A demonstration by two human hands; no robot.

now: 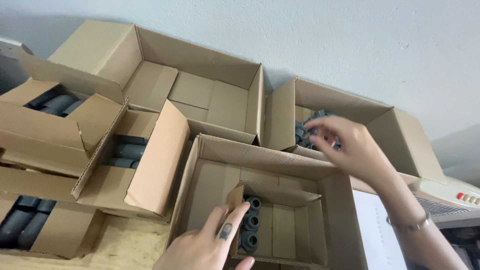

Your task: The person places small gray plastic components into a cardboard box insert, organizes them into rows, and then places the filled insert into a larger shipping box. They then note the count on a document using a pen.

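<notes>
Here, the left hand (207, 245) rests on the near wall of a small brown cardboard box (292, 227), its fingers loosely spread and a small dark mark on one finger; just beside its fingertips a short column of dark grey ring-shaped fittings (251, 225) stands against the box's left wall; that small box sits inside a larger open carton (210, 185) whose floor is otherwise bare cardboard. The right hand (347, 142) is raised over another open carton (385, 125) set against the pale wall (350, 40), its fingers curled and pinching at dark grey fittings (305, 131) heaped in that carton's left part; blur hides exactly how many it grips; a thin bracelet (410, 222) circles that wrist. Behind, a big carton (200, 85) stands open with flaps folded flat inside; to the left, three smaller flapped boxes hold dark grey tubes (127, 152) lying side by side; a beige device with red buttons (462, 195) shows at the right edge; pale wood (125, 245) lies beneath.
</notes>
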